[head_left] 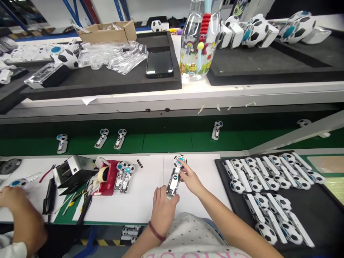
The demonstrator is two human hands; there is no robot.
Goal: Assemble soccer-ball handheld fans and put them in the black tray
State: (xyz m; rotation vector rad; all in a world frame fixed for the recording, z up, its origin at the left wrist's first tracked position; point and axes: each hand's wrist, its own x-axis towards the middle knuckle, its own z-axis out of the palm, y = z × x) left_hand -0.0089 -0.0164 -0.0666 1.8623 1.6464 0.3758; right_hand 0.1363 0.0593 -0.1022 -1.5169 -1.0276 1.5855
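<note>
A small handheld device with a football-patterned head (175, 177) is tilted slightly to the right above the white work sheet. Its long body shows what look like inner parts, and a blue disc sits in the head. My left hand (162, 206) grips the lower end between thumb and fingers. My right hand (190, 178) is closed around the neck, with a fingertip against the head. Left of my hands lie two similar devices (125, 178), side by side. Several small black dots (139, 163) are on the sheet near them.
A red tape dispenser (110, 179), a black-and-white box (77, 171) and hand tools are to the left. Another person's hand (12, 197) is at far left. A black foam tray (301, 200) at right holds several devices. More devices (120, 139) lie on the green belt (166, 143).
</note>
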